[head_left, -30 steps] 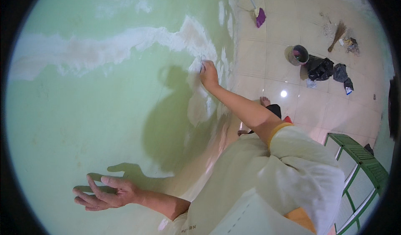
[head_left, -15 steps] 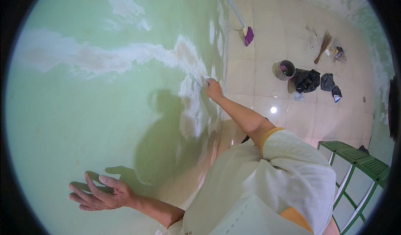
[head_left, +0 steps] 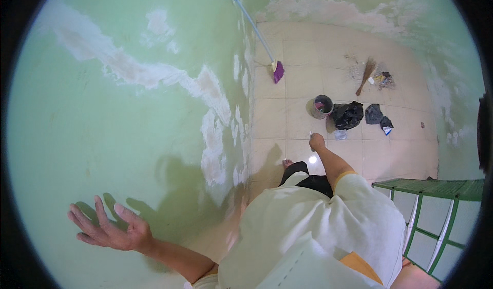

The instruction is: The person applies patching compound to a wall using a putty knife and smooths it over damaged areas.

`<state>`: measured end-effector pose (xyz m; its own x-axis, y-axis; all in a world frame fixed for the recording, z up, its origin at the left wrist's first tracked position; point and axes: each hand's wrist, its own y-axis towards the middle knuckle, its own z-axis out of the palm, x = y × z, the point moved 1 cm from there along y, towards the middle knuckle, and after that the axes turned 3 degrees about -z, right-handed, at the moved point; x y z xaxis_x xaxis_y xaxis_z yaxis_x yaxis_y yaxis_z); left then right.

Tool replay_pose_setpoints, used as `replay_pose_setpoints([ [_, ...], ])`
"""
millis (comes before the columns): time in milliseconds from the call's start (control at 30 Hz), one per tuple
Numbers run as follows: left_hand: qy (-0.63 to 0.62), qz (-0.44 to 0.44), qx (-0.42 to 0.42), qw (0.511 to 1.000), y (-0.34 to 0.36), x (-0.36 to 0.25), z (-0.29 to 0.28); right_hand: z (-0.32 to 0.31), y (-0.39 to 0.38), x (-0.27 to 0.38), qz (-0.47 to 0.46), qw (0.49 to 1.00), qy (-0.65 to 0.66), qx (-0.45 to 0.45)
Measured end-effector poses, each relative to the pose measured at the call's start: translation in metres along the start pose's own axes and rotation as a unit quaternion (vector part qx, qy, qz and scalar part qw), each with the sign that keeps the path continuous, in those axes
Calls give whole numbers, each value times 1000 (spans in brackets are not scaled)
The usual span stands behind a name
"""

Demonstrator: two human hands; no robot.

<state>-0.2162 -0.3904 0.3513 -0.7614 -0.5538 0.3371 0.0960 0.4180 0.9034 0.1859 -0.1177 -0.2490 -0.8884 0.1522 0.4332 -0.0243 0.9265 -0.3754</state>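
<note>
The green wall (head_left: 118, 150), patched with white, stands left of the tiled floor (head_left: 303, 47), where a black bag (head_left: 347, 116) sits beside a bucket (head_left: 322, 109). The left hand (head_left: 115, 232), fingers spread open, touches or nears the wall, I cannot tell which; the right hand (head_left: 317, 142), over the floor, grips a small pale thing (head_left: 310, 133), mostly hidden.

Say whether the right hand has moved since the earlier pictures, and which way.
Yes: the right hand has moved right, away from the white patch on the green wall, toward the bucket in this view.
</note>
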Motion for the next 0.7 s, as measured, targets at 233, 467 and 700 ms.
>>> replay_pose_setpoints([
  [233,-338,-59,-52,938,-26,11,-22,-70,-68,-59,25,997,-66,36],
  [467,-542,-166,41,823,-91,-18,-6,-90,-131,-113,45,996,-69,-22],
  [700,-621,-256,139,727,-157,-49,12,-101,-201,-167,75,991,-115,8],
])
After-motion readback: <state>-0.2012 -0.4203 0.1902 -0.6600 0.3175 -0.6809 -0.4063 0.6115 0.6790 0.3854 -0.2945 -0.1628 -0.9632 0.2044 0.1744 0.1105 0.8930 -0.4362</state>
